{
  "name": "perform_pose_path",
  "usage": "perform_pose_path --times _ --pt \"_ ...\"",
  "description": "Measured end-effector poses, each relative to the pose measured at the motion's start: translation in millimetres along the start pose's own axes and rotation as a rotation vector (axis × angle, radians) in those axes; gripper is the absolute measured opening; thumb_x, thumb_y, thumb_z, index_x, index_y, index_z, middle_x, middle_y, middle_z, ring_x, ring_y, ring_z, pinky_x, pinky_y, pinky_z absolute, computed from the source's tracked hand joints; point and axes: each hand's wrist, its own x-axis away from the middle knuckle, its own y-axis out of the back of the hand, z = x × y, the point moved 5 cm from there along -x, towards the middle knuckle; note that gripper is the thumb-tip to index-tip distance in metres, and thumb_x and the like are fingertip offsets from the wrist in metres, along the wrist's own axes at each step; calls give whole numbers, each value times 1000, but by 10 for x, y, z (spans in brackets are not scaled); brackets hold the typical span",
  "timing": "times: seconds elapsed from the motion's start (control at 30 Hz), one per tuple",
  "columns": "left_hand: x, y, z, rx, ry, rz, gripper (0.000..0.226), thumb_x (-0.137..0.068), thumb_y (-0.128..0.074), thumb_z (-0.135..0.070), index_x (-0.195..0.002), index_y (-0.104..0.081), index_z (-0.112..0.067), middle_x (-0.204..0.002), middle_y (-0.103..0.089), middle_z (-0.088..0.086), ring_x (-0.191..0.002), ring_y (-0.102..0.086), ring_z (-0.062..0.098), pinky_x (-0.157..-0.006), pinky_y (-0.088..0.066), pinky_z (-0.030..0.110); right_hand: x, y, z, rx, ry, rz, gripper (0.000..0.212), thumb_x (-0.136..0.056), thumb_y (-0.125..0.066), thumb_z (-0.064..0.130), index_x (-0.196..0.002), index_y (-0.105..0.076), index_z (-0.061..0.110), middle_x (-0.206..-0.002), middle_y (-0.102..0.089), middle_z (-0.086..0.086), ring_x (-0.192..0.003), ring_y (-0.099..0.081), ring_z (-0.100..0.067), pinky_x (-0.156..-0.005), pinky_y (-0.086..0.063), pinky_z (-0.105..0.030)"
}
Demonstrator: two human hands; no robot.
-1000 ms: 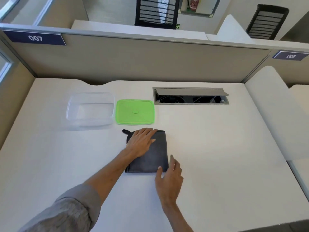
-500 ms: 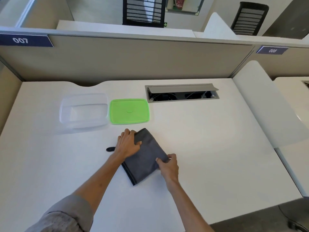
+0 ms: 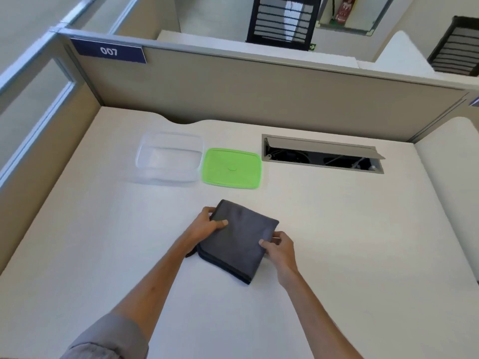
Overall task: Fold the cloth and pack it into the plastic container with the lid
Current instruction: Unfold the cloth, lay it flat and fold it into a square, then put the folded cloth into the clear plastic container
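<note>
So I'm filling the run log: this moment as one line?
cloth: folded, on desk | left hand + right hand: gripping its edges | container: empty | lid: off, beside container

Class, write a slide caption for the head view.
Both hands, left and right, grip a folded grey cloth near an open container and green lid.

Bare desk (image 3: 337, 229) lies between cloth (image 3: 237, 239) and open container (image 3: 168, 158); the lid (image 3: 231, 168) sits beside it.
</note>
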Motion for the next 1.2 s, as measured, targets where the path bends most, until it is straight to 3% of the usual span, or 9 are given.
perform_pose_path --times 0.07,0.23,0.33,0.47,0.57,0.73,0.87,1.03,1.2 --pt "54 45 33 66 22 -23 58 -100 -76 -46 -145 -55 -18 -131 -73 0 -104 -76 12 -78 -62 27 10 -28 66 166 77 22 20 -97 -75 22 -110 -59 24 -107 -77 -9 -94 -78 -31 -89 -66 -56" --pt "119 176 118 146 108 -5 50 -106 -63 -54 -128 -77 -12 -118 -85 4 -109 -81 20 -98 -64 37 51 -116 192 316 210 87 20 -103 -66 35 -114 -50 38 -104 -74 -10 -90 -77 -32 -75 -69 -56" --pt "163 313 180 154 126 13 47 -107 -63 -52 -131 -76 -13 -120 -84 3 -114 -79 22 -103 -62 41 81 -217 285 283 254 112 20 -104 -65 31 -104 -52 46 -104 -72 -16 -94 -76 -36 -69 -69 -57" --pt "243 553 161 181 59 91 40 -106 -67 -47 -140 -63 -27 -132 -79 1 -119 -77 26 -97 -64 46 145 -371 508 231 324 121 30 -106 -64 24 -101 -55 52 -101 -71 -24 -90 -76 -40 -62 -69 -57" --pt "289 805 48 153 0 165 37 -104 -70 -45 -139 -62 -37 -128 -81 -1 -115 -80 30 -95 -67 48 190 -492 735 180 357 116 29 -106 -64 21 -105 -58 50 -101 -74 -24 -87 -76 -41 -56 -68 -48" --pt "358 1368 -290 104 -156 246 48 -103 -71 -52 -148 -57 -43 -133 -80 -1 -118 -80 24 -92 -68 47 180 -786 1120 78 375 133 17 -106 -66 23 -115 -62 37 -99 -78 -18 -72 -75 -18 -51 -61 -39" --pt "295 1845 -571 105 -238 136 53 -100 -74 -54 -147 -58 -35 -128 -82 -2 -116 -80 18 -87 -69 43 137 -1143 1458 20 395 154 16 -105 -69 26 -116 -64 36 -96 -79 -14 -72 -74 -15 -49 -58 -34" --pt "79 2386 -862 106 -262 -26 52 -102 -73 -51 -145 -61 -25 -125 -81 -2 -114 -79 18 -80 -68 36 -41 -1685 1902 -3 408 172 15 -103 -71 23 -113 -65 31 -100 -78 -22 -64 -71 -14 -50 -59 -33" --pt "-259 2799 -1213 123 -256 -79 41 -108 -68 -32 -146 -64 -18 -126 -78 4 -118 -75 26 -95 -65 45 -362 -2126 2401 -8 401 170 18 -103 -70 20 -120 -64 20 -92 -73 -14 -59 -69 -14 -47 -58 -29"
